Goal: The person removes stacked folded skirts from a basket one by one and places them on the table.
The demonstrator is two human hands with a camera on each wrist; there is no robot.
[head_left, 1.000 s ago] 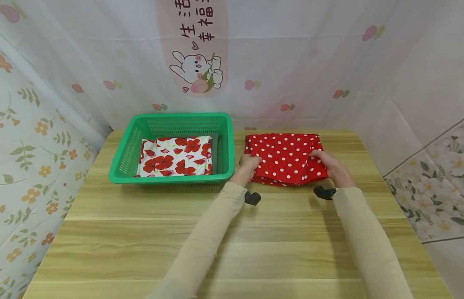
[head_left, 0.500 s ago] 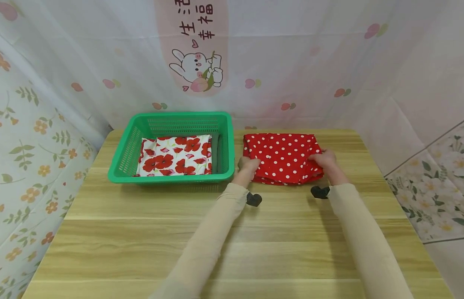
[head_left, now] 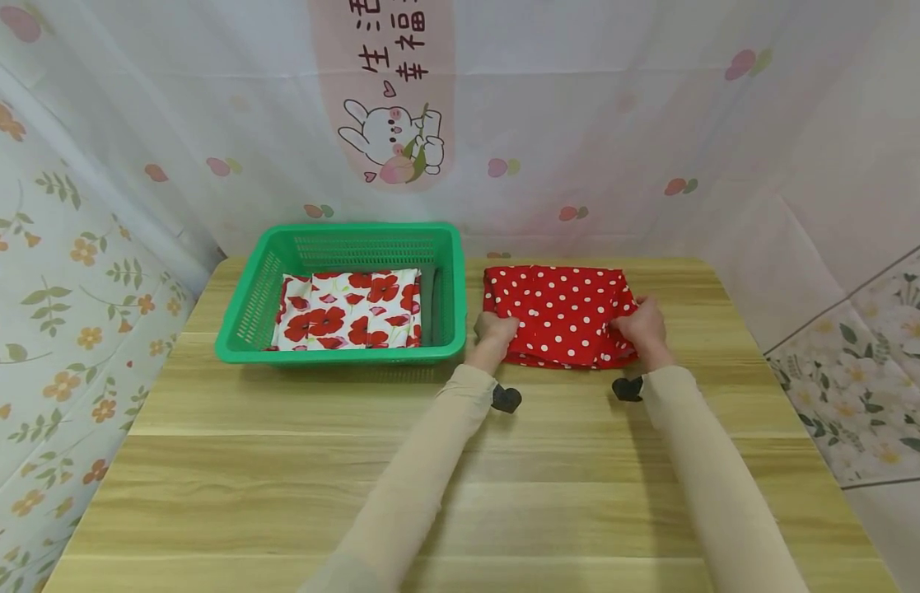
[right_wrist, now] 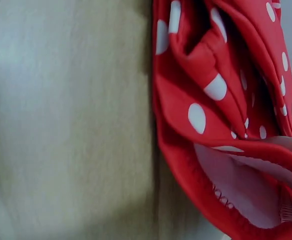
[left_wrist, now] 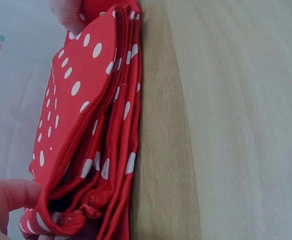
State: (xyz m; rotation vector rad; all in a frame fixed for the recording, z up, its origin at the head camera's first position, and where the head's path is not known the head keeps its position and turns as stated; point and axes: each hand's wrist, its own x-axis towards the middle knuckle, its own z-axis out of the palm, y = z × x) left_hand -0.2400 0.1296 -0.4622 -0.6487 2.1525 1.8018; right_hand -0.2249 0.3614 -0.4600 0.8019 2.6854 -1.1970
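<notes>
A folded red garment with white polka dots [head_left: 563, 309] lies on the table to the right of the basket. My left hand [head_left: 497, 333] pinches its left end; in the left wrist view the thumb [left_wrist: 21, 192] lies over the layered folds and fingers show partly underneath. At the opposite end my right hand [head_left: 643, 325] grips the fabric, its fingers partly hidden by cloth. The right wrist view shows that end of the red garment [right_wrist: 205, 100] bunched, with a pale inner side and stitched seam exposed.
A green plastic basket [head_left: 341, 357] stands left of the garment. Inside it lie a folded white cloth with red flowers [head_left: 348, 313] and a dark grey-green cloth [head_left: 427, 309]. A printed curtain [head_left: 578, 123] hangs behind the wooden table [head_left: 563, 494].
My right hand has moved left, bringing the garment's right end inward, so the garment looks narrower. The left hand stays at the left end with little movement.
</notes>
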